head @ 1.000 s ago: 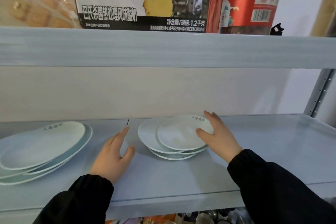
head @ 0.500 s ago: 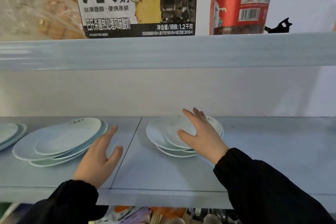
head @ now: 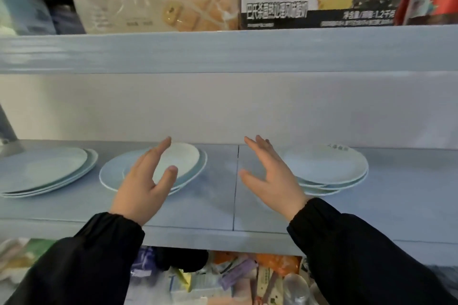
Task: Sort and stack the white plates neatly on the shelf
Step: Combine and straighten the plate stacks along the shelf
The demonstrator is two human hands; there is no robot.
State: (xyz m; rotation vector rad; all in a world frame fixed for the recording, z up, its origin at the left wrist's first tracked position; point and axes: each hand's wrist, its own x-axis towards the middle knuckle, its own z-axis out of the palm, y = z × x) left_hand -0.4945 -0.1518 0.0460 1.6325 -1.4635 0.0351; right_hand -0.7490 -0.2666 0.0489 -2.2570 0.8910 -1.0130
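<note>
head view: both hands empty, three plate stacks on the shelf

the plates sit in three groups along the shelf (head: 210,208). the left stack (head: 47,171) is wide plates, fairly even. the mid stack (head: 190,158) has a smaller plate riding off-centre on wider ones. the right stack (head: 332,166) has stepped rims, not flush. bare shelf lies between mid and right.

left hand (head: 143,188): fingers straight and spread, thumb out, nothing held. it lies across the front of the mid stack in this view; i cannot tell if it touches the rim.

right hand (head: 272,181): also spread and empty, over the bare stretch, just beside the right stack's near-left rim.

the hands are well apart, palms turned toward each other.

judgement: the inward-facing spread reads as set-up for a two-sided grab, most likely on the mid stack, where mixed sizes need sorting. the sort looks partly done; mid and right are not neat yet.

risk: glazed plates slide, so the small top plate could skate off if the stack tips. the top shelf (head: 223,49) sits close above, so lift room looks tight.
</note>
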